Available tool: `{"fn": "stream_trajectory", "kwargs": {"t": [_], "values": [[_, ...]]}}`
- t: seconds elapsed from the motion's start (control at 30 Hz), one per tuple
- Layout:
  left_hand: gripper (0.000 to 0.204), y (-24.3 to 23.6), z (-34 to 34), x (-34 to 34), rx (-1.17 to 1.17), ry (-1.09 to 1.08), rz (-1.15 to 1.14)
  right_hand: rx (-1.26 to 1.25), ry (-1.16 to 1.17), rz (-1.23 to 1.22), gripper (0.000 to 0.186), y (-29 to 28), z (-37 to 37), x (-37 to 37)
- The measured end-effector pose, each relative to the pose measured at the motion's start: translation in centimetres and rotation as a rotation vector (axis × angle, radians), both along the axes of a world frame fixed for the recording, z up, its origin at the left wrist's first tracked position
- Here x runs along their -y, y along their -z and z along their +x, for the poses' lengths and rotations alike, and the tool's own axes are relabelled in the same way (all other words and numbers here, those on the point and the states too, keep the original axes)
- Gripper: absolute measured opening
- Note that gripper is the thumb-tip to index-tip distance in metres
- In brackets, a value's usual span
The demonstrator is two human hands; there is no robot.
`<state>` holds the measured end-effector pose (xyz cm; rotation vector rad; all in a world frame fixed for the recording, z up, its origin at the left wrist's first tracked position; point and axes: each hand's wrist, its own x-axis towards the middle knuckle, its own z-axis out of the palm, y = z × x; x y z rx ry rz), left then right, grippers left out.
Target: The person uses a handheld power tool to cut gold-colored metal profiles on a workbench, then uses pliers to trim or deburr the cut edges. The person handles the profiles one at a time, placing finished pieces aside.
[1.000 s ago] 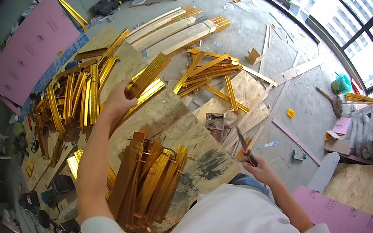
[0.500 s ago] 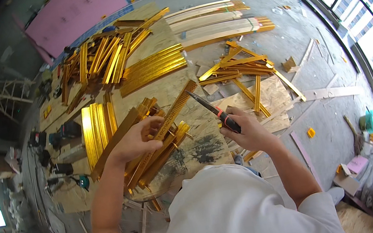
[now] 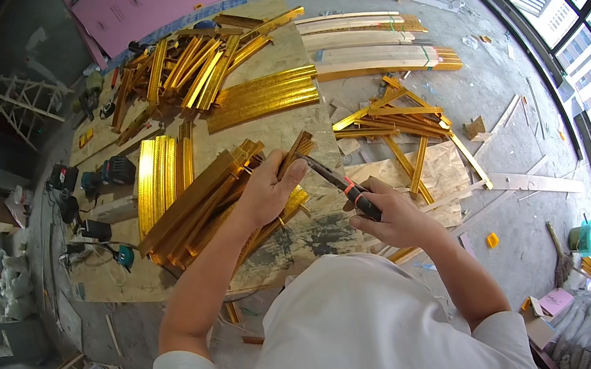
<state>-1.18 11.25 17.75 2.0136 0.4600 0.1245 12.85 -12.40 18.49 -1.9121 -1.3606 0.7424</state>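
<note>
My left hand (image 3: 267,193) is closed around a gold trim strip (image 3: 300,144) close to its far end, which pokes out past my fingers. In my right hand (image 3: 394,215) are pliers (image 3: 338,181) with black and red handles. Their jaws reach the strip beside my left fingertips; whether they grip it I cannot tell. Under my left wrist lies a stack of gold and brown trim pieces (image 3: 195,213) on the plywood worktop (image 3: 306,249), partly covered by my arm.
Ahead are a loose heap of gold strips (image 3: 194,68) and a neat gold row (image 3: 261,98). Power tools (image 3: 114,172) sit at the left. On the floor to the right lie bundled boards (image 3: 375,54) and a tangle of gold offcuts (image 3: 399,124).
My left hand has moved up and right and closed on the strip near its far end. The pliers remain in my right hand, with their jaws by the strip. The view has shifted.
</note>
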Motion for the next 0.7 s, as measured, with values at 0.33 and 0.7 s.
{"fn": "stream_trajectory", "kwargs": {"t": [0.33, 0.7], "values": [[0.059, 0.2, -0.4, -0.6, -0.031, 0.053, -0.013, -0.052, -0.075, 0.011, 0.025, 1.2, -0.1, -0.5], [0.075, 8.6, 2.3, -2.7, -0.621, -0.068, -0.146, 0.489, 0.138, -0.25, 0.011, 11.4, -1.8, -3.9]]}}
